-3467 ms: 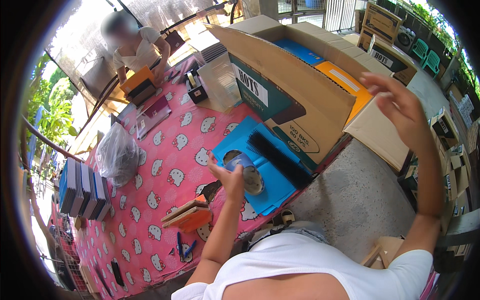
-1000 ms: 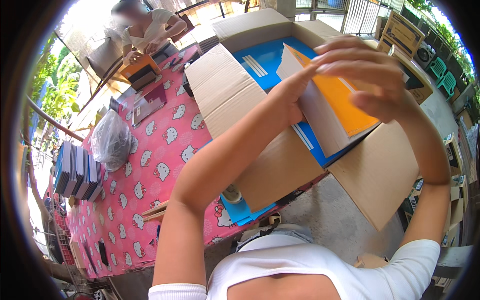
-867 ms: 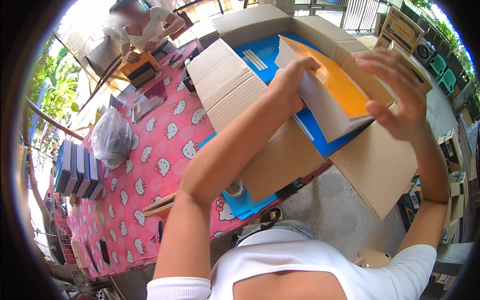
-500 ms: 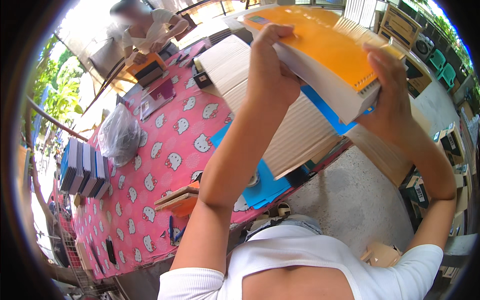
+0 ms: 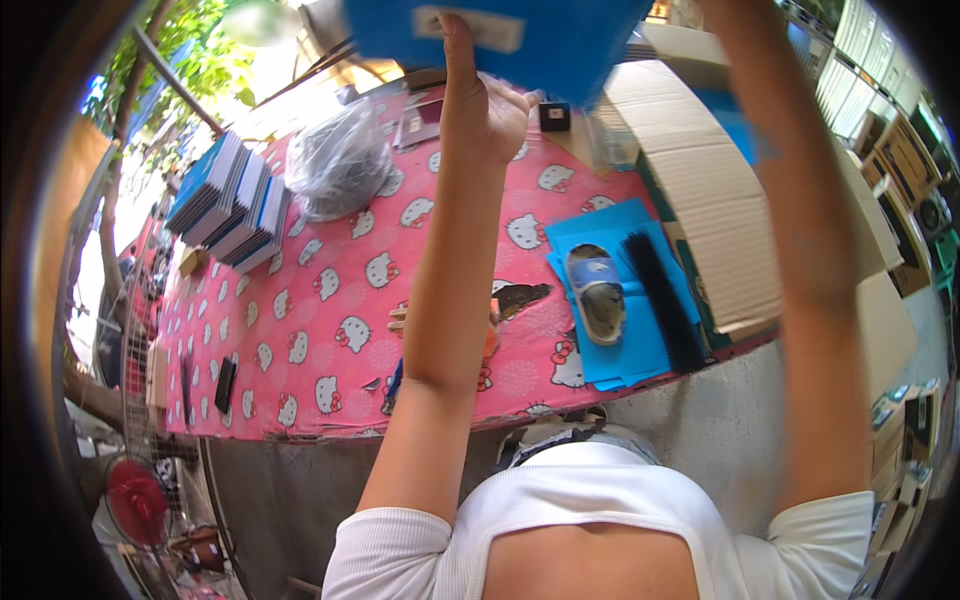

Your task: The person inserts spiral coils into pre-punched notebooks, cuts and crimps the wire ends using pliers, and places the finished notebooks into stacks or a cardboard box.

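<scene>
At the top edge, my left hand [image 5: 488, 115] grips a blue-covered notebook [image 5: 560, 45] with a white label. The thumb lies on the cover, the other fingers are partly behind it, and the upper part is cut off. My right forearm [image 5: 800, 210], smeared by motion, reaches up past the open cardboard carton [image 5: 700, 180]; its hand is beyond the picture. Below and right of the notebook, a blue slipper [image 5: 598, 295] rests on blue sheets [image 5: 630, 345], beside a long black bristle strip [image 5: 665, 300].
Stacks of blue-covered notebooks [image 5: 235, 205] stand at the table's far left. A filled clear plastic bag [image 5: 340, 160] is beside them on the pink patterned tablecloth [image 5: 320, 340]. A small black box [image 5: 554, 116] lies farther back. A red fan [image 5: 138, 500] stands lower left.
The orange spiral-bound notebooks held in both hands are no longer seen; a blue cover is now in my left hand. My right hand has left the top of the picture. The view has turned left.
</scene>
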{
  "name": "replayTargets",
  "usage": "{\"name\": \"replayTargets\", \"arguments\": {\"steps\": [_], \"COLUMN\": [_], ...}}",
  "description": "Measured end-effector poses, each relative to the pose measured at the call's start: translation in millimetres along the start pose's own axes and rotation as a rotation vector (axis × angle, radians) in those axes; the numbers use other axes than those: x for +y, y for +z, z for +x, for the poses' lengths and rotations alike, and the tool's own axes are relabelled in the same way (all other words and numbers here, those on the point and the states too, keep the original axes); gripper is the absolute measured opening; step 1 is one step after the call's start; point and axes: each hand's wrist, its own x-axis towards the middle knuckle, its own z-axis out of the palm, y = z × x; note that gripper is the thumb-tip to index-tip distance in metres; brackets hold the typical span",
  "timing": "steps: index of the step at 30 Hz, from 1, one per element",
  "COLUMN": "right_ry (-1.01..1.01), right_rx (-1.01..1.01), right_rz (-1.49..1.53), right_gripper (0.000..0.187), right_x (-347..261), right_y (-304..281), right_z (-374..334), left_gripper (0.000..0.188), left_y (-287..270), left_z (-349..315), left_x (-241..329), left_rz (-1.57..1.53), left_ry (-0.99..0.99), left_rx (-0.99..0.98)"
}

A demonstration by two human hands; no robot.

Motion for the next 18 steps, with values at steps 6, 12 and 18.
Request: {"name": "replayTargets", "arguments": {"steps": [6, 12, 18], "right_ry": [0.569, 1.036, 1.444], "right_rx": [0.249, 0.422, 0.422], "right_rz": [0.43, 0.481, 0.174], "right_gripper": [0.065, 0.062, 0.068], "right_x": [96, 158, 205], "right_y": [80, 102, 71], "right_z": [-99, -248, -356], "left_gripper": [0.031, 0.037, 0.036], "left_y": [-119, -253, -331], "left_z": [-9, -14, -3], "left_x": [75, 75, 13], "left_rz": [-0.157, 0.273, 0.225], "left_ry": [0.119, -0.153, -0.621], "left_rx": [-0.169, 0.263, 0.399]}}
